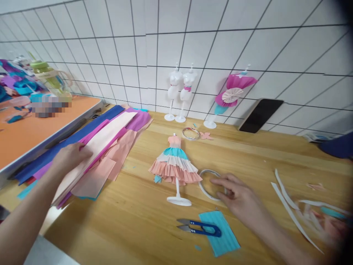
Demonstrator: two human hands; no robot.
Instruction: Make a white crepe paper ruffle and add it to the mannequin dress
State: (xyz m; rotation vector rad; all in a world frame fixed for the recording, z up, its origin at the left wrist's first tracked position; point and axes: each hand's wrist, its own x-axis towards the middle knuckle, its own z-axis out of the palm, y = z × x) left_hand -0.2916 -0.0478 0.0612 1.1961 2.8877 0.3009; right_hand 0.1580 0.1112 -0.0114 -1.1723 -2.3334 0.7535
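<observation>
My left hand lies on a stack of crepe paper sheets in pink, purple and blue, fingers curled round the edge of a pale pink sheet. My right hand rests on a roll of clear tape on the wooden table, fingers bent over its ring. Just left of the tape stands a small mannequin in a tiered peach, white and teal paper dress. Blue thread snips lie on a teal paper piece in front of my right hand.
Two bare white mannequins and one with a magenta paper dress stand by the tiled wall. A dark phone leans there. A second tape roll lies behind. White paper strips lie right; an orange board sits left.
</observation>
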